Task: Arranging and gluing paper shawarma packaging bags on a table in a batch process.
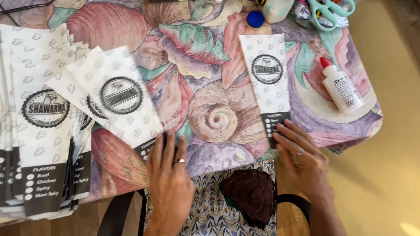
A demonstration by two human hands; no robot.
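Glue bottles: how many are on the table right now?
1. The glue bottle, white with a red cap, lies on the shell-print cloth at the right, above the right hand. More could sit out of frame beyond the top edge.

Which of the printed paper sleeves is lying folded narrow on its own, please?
The narrow sleeve under the right hand, beside the glue bottle. The others lie fanned in a stack at the left, one under the left hand.
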